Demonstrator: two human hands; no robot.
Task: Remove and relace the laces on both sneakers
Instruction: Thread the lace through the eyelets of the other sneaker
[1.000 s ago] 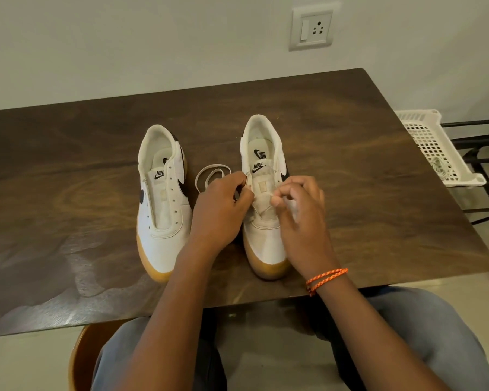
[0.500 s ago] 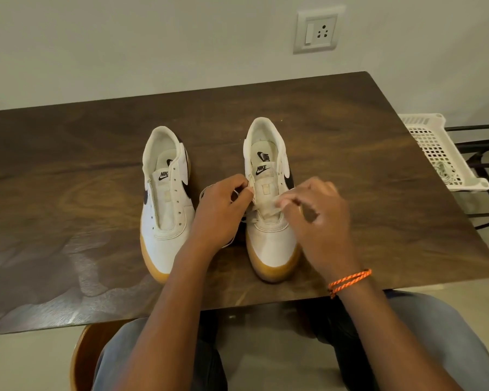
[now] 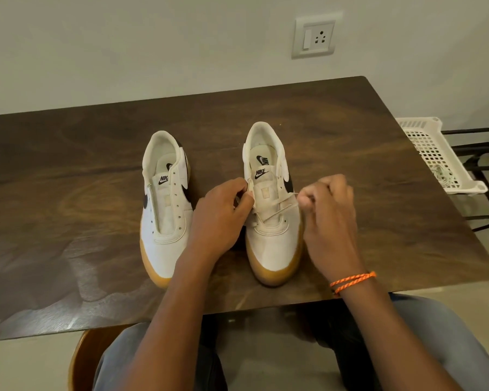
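Two white sneakers with gum soles stand toe-toward-me on the dark wooden table (image 3: 68, 193). The left sneaker (image 3: 164, 210) has no lace in its eyelets. The right sneaker (image 3: 271, 221) carries a cream lace (image 3: 274, 206) crossing its lower eyelets. My left hand (image 3: 220, 218) pinches the right sneaker's left eyelet flap beside the tongue. To the right of that sneaker, my right hand (image 3: 328, 213) pinches the lace end and holds it taut. The rest of the lace is hidden under my left hand.
A white plastic basket (image 3: 435, 156) sits on a black rack off the table's right edge. A wall socket (image 3: 313, 38) is above the table. The table's near edge runs just above my knees; a wooden chair edge (image 3: 82, 359) shows at lower left.
My right hand has moved right, away from the sneaker, drawing the lace out taut. The loose lace loop between the sneakers is now out of sight behind my left hand.
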